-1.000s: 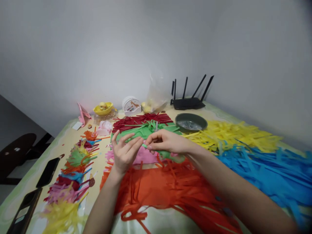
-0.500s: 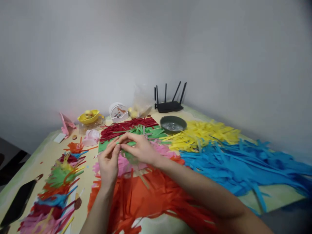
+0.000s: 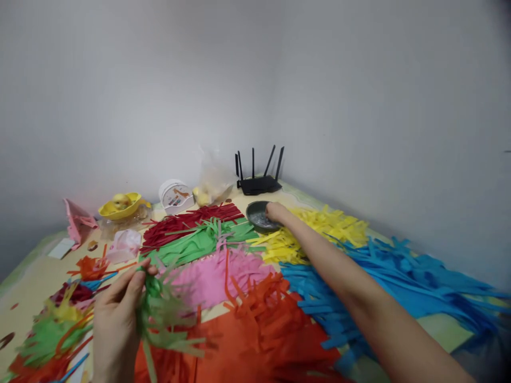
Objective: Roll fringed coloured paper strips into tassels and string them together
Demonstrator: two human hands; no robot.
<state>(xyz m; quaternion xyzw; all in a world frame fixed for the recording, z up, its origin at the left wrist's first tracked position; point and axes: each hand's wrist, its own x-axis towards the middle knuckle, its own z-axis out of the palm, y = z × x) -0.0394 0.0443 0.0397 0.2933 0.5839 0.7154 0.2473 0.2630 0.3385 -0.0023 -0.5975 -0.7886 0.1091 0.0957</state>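
One green fringed bundle [image 3: 159, 306] is pinched in the left hand [image 3: 118, 314]; right hand [image 3: 278, 214] reaches into bowl [image 3: 252, 217], grip indeterminable.

**Bare hands, bare right forearm**

The left hand [image 3: 117, 314], at 8 o'clock, is bare and slim, with a straight-looking thumb [image 3: 134, 291] and a smooth, rounded back. The right hand [image 3: 276, 213], just off centre towards 4 o'clock, is bare too, small in view and its finger detail hard to make out. The right forearm [image 3: 351, 282] is uncovered, long and smooth-outlined, broadening towards the frame's edge at 4 o'clock.
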